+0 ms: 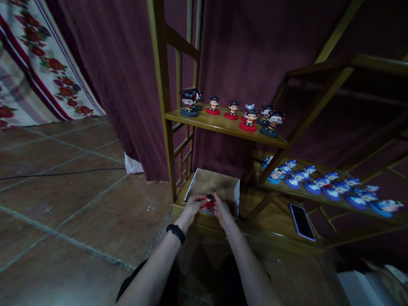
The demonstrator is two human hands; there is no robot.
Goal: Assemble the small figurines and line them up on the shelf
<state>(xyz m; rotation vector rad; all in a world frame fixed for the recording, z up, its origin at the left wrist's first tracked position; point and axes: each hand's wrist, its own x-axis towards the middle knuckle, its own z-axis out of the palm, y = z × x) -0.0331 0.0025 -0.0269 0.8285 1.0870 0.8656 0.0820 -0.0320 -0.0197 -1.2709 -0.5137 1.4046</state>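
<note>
Left hand point(194, 205) and right hand point(222, 209) pinch a red figurine point(208, 202) at a box point(216, 182), lower centre, shelved figurines point(233, 109) above, a phone point(302, 222) lower right.

A wooden display rack point(170, 161) carries red-based figurines point(248, 119) and black-based figurines point(188, 104) on its upper shelf point(216, 122), blue-based figurines point(297, 178) on its lower right shelf point(287, 191), and an open cardboard box point(216, 180) and smartphone point(302, 222) on its bottom board point(270, 212).

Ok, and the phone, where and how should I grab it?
Grip the phone by its long edges, probably best from the front: it lies flat, dark face up, near the front edge of the bottom board, and that side looks open.
</note>
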